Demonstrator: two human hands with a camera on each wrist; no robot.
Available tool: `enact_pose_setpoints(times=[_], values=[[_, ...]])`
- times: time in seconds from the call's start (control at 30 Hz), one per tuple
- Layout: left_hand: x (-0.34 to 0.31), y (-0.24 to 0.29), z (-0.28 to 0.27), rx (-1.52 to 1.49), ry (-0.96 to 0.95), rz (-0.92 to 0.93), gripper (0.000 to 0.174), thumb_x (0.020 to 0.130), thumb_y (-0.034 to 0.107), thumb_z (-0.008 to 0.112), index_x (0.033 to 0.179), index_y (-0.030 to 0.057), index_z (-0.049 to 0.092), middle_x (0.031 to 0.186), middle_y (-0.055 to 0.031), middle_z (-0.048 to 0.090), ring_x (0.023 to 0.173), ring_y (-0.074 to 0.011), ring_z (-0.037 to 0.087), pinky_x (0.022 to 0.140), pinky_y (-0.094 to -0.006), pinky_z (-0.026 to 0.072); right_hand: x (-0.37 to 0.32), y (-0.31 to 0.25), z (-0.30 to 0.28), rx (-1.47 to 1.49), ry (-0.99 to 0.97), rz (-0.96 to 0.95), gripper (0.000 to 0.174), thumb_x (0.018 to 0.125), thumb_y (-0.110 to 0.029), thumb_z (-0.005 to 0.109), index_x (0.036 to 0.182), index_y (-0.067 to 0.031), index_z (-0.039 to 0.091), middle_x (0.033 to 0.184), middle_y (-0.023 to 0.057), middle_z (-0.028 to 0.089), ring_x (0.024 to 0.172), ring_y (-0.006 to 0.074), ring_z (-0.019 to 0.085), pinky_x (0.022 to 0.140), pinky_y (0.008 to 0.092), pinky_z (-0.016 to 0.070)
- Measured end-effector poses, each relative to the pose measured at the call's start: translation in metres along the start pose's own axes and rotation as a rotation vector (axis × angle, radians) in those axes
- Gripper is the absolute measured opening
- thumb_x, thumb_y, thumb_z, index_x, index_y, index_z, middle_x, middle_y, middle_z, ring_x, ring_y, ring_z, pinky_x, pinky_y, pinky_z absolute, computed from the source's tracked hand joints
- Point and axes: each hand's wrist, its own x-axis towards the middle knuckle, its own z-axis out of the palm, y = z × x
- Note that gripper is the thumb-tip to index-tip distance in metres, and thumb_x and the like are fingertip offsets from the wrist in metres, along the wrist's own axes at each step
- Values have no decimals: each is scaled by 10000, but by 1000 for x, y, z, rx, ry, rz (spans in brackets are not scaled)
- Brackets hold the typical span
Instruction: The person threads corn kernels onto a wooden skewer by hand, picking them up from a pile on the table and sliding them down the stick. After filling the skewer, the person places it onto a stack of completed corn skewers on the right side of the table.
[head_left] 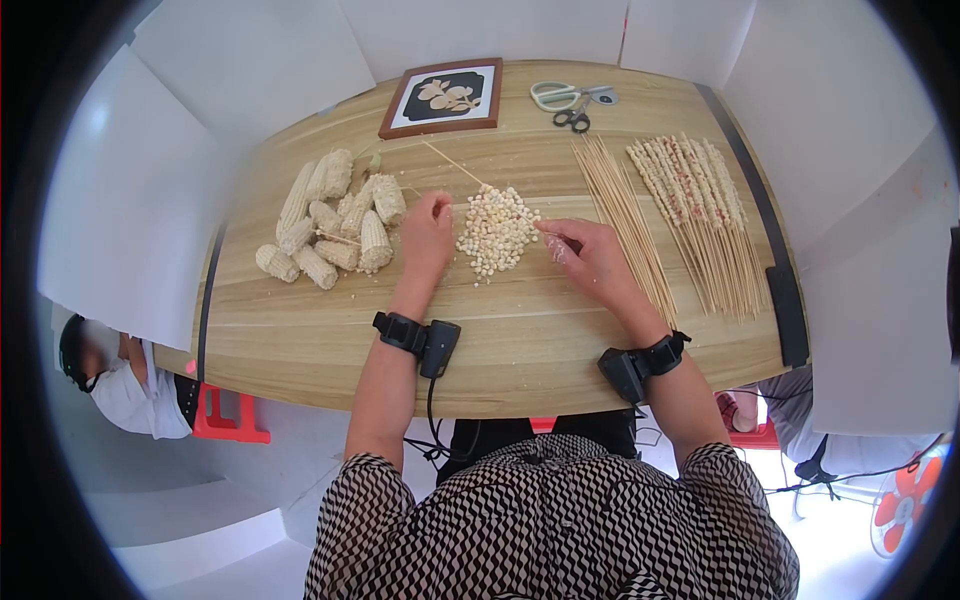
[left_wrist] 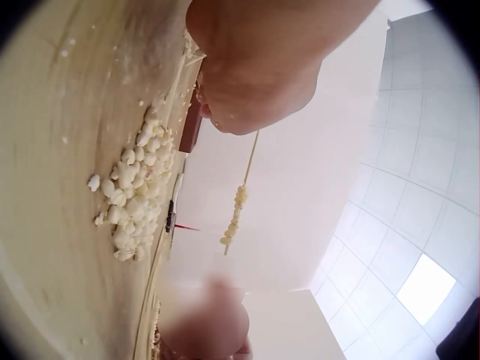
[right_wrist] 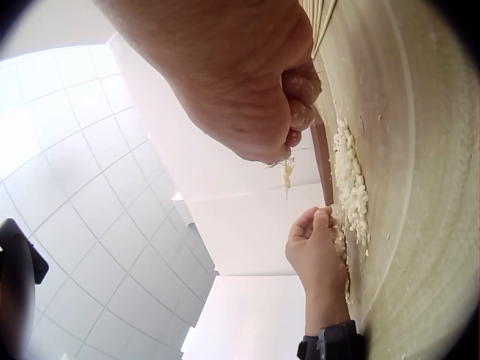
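Observation:
My left hand (head_left: 427,235) pinches a thin skewer (left_wrist: 250,161) at the left side of the kernel pile. Several pale corn kernels (left_wrist: 234,217) are threaded near its far end, which points toward my right hand (head_left: 585,258). The right hand's fingers are curled, with the fingertips by the pile's right edge and pale bits of corn about the thumb. In the right wrist view, yellowish kernels (right_wrist: 286,176) show just past the fingertips. The heap of loose corn kernels (head_left: 497,232) lies on the wooden table (head_left: 480,340) between the hands.
Stripped corn cobs (head_left: 325,220) are heaped on the left. Bare skewers (head_left: 625,225) and a row of kernel-covered skewers (head_left: 690,190) lie on the right. One single skewer (head_left: 453,163) lies behind the heap. Farther back are a framed picture (head_left: 443,97) and scissors (head_left: 572,108).

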Motion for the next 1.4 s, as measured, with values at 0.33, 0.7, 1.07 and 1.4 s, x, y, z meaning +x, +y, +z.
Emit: enact_pose_setpoints(times=[0.33,0.7,1.07,1.4], values=[[-9,20,-4,-580,-314,-158,221,859,80,625,1067,8,635,824,26,614,702,-25,504,633,-186,427,-1,-8,-1,-39,-13,-50,241,803,-7,600,1040,-15,649,704,120,563,581,192,507,574,295,437],[3,-5,-34,-64,84,-33,185,828,107,634,971,-6,668,748,-62,651,660,-134,592,606,-249,460,0,-1,0,-64,40,-69,259,799,-3,599,1053,-23,647,692,121,553,588,210,513,575,305,434],[13,-25,-39,-676,132,-268,168,868,42,606,1022,-23,597,831,-56,640,721,-94,593,619,-186,453,0,-6,-1,-76,-9,-90,246,799,0,601,1040,-20,649,680,107,539,582,196,494,559,290,417],[15,-27,-41,-918,278,-331,208,882,16,576,1082,-44,580,946,-107,663,787,-109,622,646,-181,478,-3,-12,0,46,-163,-59,233,819,14,591,1041,-17,653,695,95,567,577,131,477,550,262,417]])
